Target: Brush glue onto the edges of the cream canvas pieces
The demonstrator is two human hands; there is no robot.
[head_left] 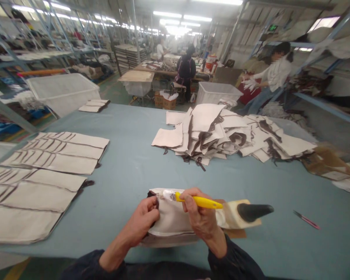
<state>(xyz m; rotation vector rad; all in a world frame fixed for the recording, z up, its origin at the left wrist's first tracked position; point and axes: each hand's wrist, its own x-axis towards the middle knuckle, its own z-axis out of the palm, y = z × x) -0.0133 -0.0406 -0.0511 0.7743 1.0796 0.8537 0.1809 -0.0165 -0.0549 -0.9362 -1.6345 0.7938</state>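
My left hand [142, 221] pinches the left edge of a cream fabric piece [170, 219] lying at the near edge of the blue-grey table [134, 155]. My right hand [200, 217] grips a yellow-handled tool [202, 201] whose white tip rests on the fabric's top edge. Under the fabric lies a cream form with a black pointed tip [252, 212] that points right.
A heap of cream pieces with dark straps [230, 136] lies mid-table. Flat stacked pieces [37, 175] cover the left side. A small pink tool [306, 219] lies at right. White bins [62, 91] stand behind. A person in white [275, 76] works by the right shelves.
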